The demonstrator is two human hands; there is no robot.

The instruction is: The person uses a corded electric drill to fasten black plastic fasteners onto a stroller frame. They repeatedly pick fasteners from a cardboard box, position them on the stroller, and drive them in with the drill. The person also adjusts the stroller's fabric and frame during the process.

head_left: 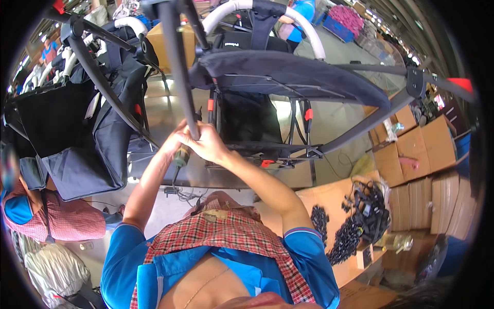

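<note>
Close in front of me, both my hands meet at the lower end of a dark stroller frame tube [181, 77]. My right hand [210, 145] is closed round the tube's end. Just beside it, my left hand [176, 142] is closed on a corded electric screwdriver [181, 156], whose greenish body shows below the fingers. My fingers partly hide the tool's tip and the tube end. The tube belongs to a stroller with a navy fabric panel [288, 74], red clips [309, 114] and a black side bar [360, 119].
Another black stroller [87, 149] stands at the left, near a co-worker in a checked apron [72, 216]. On the right, a cardboard-topped table [329, 198] bears small black parts [346, 239] and black straps [373, 211]. Cardboard boxes [424, 149] stack beyond it. Cables [180, 193] hang below my hands.
</note>
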